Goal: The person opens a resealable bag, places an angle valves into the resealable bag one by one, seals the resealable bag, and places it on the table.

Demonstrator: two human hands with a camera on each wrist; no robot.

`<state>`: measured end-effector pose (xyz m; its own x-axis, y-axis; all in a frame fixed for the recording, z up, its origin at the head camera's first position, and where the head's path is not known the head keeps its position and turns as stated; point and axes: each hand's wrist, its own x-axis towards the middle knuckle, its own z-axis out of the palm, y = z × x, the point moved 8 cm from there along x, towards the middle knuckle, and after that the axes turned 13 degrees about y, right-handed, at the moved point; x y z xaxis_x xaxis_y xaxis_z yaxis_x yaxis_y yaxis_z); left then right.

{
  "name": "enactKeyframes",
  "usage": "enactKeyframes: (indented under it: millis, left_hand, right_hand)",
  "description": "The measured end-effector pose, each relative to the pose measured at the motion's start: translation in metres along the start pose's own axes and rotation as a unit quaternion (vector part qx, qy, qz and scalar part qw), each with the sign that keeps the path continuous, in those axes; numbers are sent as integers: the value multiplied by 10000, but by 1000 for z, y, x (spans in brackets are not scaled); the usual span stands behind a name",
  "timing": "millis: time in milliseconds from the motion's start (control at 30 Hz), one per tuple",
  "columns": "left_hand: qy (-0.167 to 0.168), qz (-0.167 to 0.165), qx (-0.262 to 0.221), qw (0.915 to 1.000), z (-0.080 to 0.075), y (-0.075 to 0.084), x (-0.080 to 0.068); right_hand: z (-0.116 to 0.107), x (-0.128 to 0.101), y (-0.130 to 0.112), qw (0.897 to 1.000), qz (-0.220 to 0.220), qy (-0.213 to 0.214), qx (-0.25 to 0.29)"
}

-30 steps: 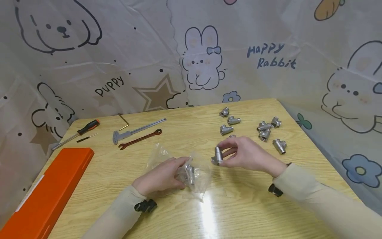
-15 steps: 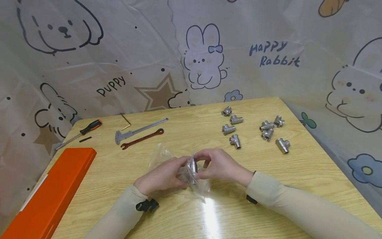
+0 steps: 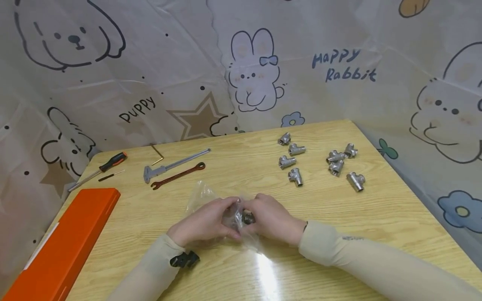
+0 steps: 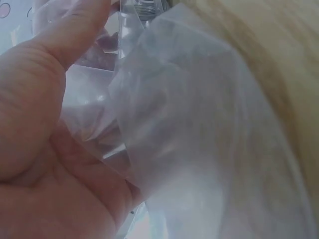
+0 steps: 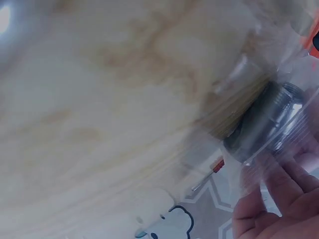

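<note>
My left hand (image 3: 205, 221) holds a clear plastic bag (image 3: 199, 198) just off the middle of the table. In the left wrist view, the film of the bag (image 4: 194, 124) hangs across most of the frame beside the thumb and palm. My right hand (image 3: 273, 219) meets it from the other side, fingers curled about a silvery metal pipe tee (image 3: 247, 216) at the bag. Plastic film lies over the tee (image 5: 266, 119) in the right wrist view, with fingertips against its lower end. Fingers and crumpled film hide part of the bag's contents.
Several metal tees stand in two groups, one behind my right hand (image 3: 295, 177) and one farther right (image 3: 355, 182). At the left lie an orange case (image 3: 75, 234), a screwdriver (image 3: 113, 161), a small black-handled driver (image 3: 107, 177), a hex key (image 3: 158, 159), a caliper (image 3: 162, 169) and a wrench (image 3: 178, 175).
My right hand has carried the tee leftward to the bag and now sits close against my left hand. The left hand has kept its place with the bag.
</note>
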<state>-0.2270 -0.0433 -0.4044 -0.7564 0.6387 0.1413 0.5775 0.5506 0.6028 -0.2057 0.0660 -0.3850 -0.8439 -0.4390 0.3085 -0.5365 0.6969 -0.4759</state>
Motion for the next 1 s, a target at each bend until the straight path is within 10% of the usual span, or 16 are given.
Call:
enactKeyframes:
  millis: [367,633,1000]
  left_hand:
    - [79,46,209,9997,1,2,0]
    - [-9,-28,172,9998,5,5,-1]
    - [7,19,584,9983,10,7,-4]
  right_hand:
    - [-39,-3,9,9993,23,2,-378]
    - [-97,1,81,9947,351,219,-939]
    - [-94,-5,164,9900,1171,-312,-720]
